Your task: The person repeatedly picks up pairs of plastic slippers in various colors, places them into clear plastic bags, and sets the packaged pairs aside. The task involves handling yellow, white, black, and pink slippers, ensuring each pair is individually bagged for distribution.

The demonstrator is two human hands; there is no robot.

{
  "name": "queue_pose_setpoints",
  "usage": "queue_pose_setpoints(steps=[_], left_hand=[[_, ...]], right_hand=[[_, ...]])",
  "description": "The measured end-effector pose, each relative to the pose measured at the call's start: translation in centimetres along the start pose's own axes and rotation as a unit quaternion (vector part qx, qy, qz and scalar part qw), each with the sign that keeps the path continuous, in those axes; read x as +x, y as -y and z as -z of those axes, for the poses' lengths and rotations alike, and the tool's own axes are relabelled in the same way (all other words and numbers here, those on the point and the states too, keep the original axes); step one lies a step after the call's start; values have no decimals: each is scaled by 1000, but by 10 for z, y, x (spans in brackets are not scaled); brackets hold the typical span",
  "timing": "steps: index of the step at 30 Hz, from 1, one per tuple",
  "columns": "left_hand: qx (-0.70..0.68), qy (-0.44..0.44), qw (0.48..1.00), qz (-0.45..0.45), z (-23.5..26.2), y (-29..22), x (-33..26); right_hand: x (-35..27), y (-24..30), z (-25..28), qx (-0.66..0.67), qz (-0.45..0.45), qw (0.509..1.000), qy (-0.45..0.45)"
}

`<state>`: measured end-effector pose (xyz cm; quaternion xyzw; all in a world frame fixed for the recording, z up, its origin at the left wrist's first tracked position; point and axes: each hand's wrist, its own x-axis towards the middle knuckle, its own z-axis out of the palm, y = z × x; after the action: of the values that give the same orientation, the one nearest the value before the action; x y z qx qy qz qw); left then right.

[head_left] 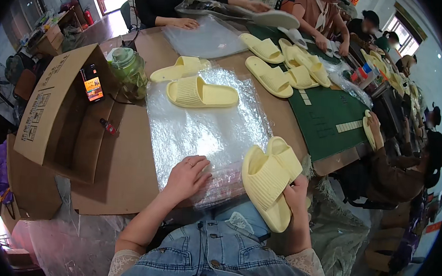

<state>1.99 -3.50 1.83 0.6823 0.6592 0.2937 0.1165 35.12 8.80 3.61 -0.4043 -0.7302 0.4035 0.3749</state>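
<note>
The right hand was clamped on a stacked pair of yellow slippers at the desk's near edge, while the left hand pressed flat, fingers spread, on a stack of clear plastic bags. The one-handed grip looked loose, so a slipper could have slid off the edge, and the slick bags might have shifted under the palm.

To your left an open cardboard box lies on its side on the desk, with a phone propped against it and a green glass jar just beside. Farther along, loose yellow slippers lie around a green mat, where other people sit working.
</note>
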Motion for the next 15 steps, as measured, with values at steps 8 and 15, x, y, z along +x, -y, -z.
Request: queue_pose_setpoints(steps=[8,15], left_hand=[[-260,3,954,147,5,19,9],[-342,-27,919,196,-2,26,11]], right_hand=[[-7,1,1,55,-2,998,5],[-16,4,2,51,-11,998,19]])
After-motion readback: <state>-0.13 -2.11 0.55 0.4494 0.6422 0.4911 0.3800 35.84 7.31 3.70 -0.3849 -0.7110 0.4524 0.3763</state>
